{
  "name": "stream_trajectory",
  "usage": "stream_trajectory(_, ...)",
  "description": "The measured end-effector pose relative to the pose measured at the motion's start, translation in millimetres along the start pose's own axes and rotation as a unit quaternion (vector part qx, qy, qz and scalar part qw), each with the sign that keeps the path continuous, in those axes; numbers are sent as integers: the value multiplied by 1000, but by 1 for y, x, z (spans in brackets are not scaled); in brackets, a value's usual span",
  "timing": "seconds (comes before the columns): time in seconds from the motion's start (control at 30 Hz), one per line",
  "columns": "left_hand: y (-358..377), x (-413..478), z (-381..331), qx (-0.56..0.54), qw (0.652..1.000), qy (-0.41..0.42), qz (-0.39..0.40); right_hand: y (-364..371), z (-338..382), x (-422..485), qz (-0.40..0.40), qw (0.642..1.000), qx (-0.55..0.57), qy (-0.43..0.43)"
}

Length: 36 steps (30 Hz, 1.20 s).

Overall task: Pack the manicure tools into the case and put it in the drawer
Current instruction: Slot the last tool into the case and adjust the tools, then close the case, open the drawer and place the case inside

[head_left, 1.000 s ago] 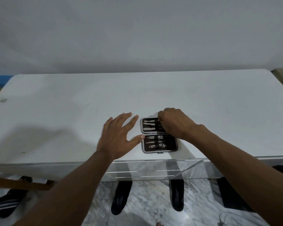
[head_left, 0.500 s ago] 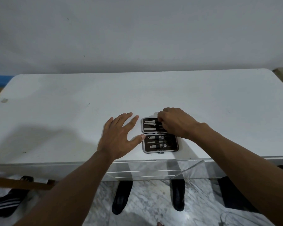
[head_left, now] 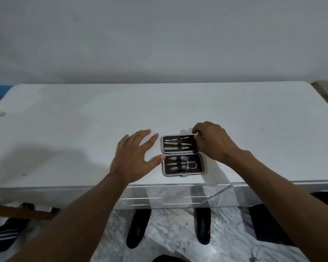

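1. The case (head_left: 182, 155) lies open and flat on the white counter (head_left: 83, 120), near its front edge, between the two hands.
2. The left hand (head_left: 134, 157) rests just left of the case, fingers spread apart, holding nothing; its thumb tip touches the left rim of the near half.
3. The right hand (head_left: 214, 142) is at the right end of the far half; its grip is curled on that edge, but I cannot tell if it is really clamped.
4. Manicure tools (head_left: 180, 163), scissors among them, sit under the straps in both halves.
5. A clear drawer (head_left: 169, 195) is below the counter edge, nearer the body than both hands.
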<state>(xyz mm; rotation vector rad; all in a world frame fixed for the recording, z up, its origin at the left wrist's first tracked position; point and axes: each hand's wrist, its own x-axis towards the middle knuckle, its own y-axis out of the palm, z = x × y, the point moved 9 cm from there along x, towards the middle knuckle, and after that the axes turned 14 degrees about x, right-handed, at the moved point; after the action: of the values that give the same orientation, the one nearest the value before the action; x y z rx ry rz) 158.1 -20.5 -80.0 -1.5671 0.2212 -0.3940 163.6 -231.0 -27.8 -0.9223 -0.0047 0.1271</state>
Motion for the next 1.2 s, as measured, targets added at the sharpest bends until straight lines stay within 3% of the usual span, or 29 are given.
stream_trajectory(0.2,-1,-1,-1,3,1000,-1,0,10,-23,-24,59,985,98,127)
stream_trajectory(0.4,-3,-2,-2,8,1000,2,9,18,-15,-38,122,976,127,131)
stream_trajectory(0.5,-1,-1,-5,-8,999,4,32,17,-12,-37,115,978,121,129)
stream_trajectory(0.63,-15,0,-14,-22,996,-56,71,17,-13,-42,86,979,115,143)
stream_trajectory(0.87,-23,8,-25,-184,956,-146,174,13,-16,-35,52,978,118,167)
stream_trajectory(1.2,-17,6,-14,-354,893,-254,113,13,-15,-35,13,964,206,168)
